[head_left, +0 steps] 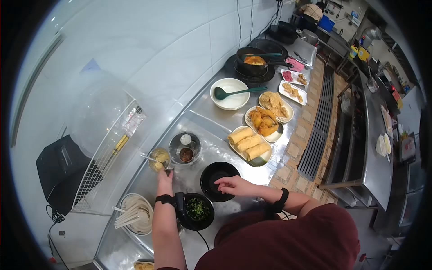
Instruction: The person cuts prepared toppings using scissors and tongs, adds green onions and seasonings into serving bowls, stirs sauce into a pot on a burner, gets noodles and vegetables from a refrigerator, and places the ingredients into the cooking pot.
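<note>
My left hand (165, 177) reaches to the glass jar (160, 158) of pale yellow paste, in which a spoon stands. Its fingers are closed around a small dark thing by the jar's base that I cannot make out. My right hand (230, 185) hovers over a black bowl (219, 169), fingers bent and apart, with nothing visible in them. A second black bowl (198, 211) with chopped green herbs sits below my left wrist. Beyond the jar, a round metal tray (192, 140) holds a small pot of white stuff (185, 139) and one of dark red-brown stuff (185, 155).
Right of the bowls are plates of spring rolls (249, 143) and fried food (263, 120). Farther along stand a white bowl with a green ladle (225, 94) and a pan (252, 63). White spoons (135, 213) fill a container at left. A person (311, 12) works far back.
</note>
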The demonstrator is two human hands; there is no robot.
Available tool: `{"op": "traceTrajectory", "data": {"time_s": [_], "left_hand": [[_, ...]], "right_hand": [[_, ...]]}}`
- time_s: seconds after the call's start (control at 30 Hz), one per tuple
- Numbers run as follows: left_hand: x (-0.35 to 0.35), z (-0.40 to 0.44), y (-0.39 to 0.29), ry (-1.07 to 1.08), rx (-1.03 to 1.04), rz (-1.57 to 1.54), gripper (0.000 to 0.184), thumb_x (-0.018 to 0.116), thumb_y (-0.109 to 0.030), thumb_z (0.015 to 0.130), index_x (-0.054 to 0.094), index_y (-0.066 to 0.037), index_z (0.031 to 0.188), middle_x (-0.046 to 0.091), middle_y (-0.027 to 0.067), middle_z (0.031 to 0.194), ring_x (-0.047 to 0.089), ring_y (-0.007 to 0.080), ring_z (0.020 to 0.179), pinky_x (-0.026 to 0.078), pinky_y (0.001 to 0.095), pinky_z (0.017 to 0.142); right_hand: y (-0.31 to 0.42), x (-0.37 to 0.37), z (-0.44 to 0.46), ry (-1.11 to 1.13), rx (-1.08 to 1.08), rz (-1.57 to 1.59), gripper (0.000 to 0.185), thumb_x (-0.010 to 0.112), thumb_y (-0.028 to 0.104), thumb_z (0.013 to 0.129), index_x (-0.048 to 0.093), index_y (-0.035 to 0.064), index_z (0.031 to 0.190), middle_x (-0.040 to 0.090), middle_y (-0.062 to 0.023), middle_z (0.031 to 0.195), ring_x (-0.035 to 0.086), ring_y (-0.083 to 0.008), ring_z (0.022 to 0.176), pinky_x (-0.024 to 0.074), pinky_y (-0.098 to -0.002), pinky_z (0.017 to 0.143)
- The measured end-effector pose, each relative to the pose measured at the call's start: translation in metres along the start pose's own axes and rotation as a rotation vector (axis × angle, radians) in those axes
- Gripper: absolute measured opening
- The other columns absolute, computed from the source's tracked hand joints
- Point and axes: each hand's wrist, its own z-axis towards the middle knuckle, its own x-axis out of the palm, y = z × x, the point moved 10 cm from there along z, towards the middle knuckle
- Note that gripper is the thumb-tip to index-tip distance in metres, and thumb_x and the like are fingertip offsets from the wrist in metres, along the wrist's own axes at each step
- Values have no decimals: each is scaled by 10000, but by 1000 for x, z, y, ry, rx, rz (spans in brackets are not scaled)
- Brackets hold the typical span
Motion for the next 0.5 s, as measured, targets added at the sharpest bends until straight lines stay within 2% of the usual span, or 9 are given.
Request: {"op": "traceTrajectory", "data": {"time_s": [0.03, 0.07, 0.1, 0.13, 0.17, 0.3, 0.37, 0.43, 0.5], "left_hand": [[-6, 15, -2, 6, 24, -41, 345, 508, -135, 818, 444, -57, 1148, 450, 109, 1160, 499, 249, 978, 523, 423, 723], [-14, 24, -6, -14, 1, -112, 275, 489, -39, 782, 474, -15, 1056, 482, 115, 1091, 536, 234, 902, 559, 368, 668], [-13, 14, -17, 65, 65, -41, 258, 484, -24, 777, 468, -6, 1034, 492, 124, 1073, 540, 240, 901, 555, 377, 695], [-15, -8, -34, 130, 131, 20, 241, 479, -9, 772, 462, 4, 1012, 502, 133, 1055, 545, 247, 901, 550, 386, 722], [-15, -51, -52, 155, 198, 10, 245, 482, 2, 768, 458, 3, 1012, 508, 134, 1043, 548, 246, 909, 548, 387, 730], [-35, -183, -92, 223, 372, 71, 219, 516, -20, 796, 459, -11, 1007, 527, 124, 1028, 553, 227, 951, 537, 369, 738], [-52, -242, -94, 227, 380, 130, 158, 542, -52, 808, 482, -24, 951, 543, 112, 1004, 560, 212, 944, 535, 355, 735], [-59, -299, -86, 273, 360, 163, 102, 557, -75, 813, 499, -42, 891, 557, 100, 971, 571, 196, 918, 535, 342, 730], [-76, -326, -61, 326, 292, 124, 68, 562, -81, 813, 505, -62, 846, 568, 82, 936, 578, 182, 899, 536, 330, 720]], "right_hand": [[-4, -4, -2, -4, 22, 23, 321, 491, 79, 840, 481, 21, 1155, 601, -57, 888, 586, -110, 770, 470, -249, 712], [-7, -7, -3, 4, 45, 47, 321, 489, 92, 850, 474, 25, 1164, 597, -62, 908, 584, -110, 794, 469, -249, 728], [-10, -6, -2, 26, 71, 70, 322, 487, 104, 860, 467, 30, 1173, 593, -66, 928, 581, -109, 818, 467, -249, 745], [-7, -4, 0, 34, 94, 106, 313, 489, 108, 866, 469, 29, 1168, 586, -64, 927, 575, -105, 803, 468, -242, 716], [3, -5, 3, -2, 41, 154, 270, 496, 86, 851, 506, 20, 1113, 597, -50, 845, 571, -85, 723, 469, -227, 641], [25, 15, 30, 92, 58, 236, 282, 527, 124, 852, 498, 14, 1110, 593, -52, 865, 566, -88, 740, 462, -219, 656], [48, 22, 48, 16, -25, 151, 330, 562, 168, 840, 490, 8, 1120, 573, -48, 836, 538, -93, 714, 444, -213, 662], [92, 34, 62, -29, -190, -225, 380, 592, 201, 821, 484, -2, 1124, 537, -36, 799, 490, -94, 674, 415, -210, 636], [121, 52, 75, -133, -488, -464, 384, 605, 217, 807, 497, 15, 1115, 493, -15, 692, 436, -80, 600, 386, -214, 569]]}}
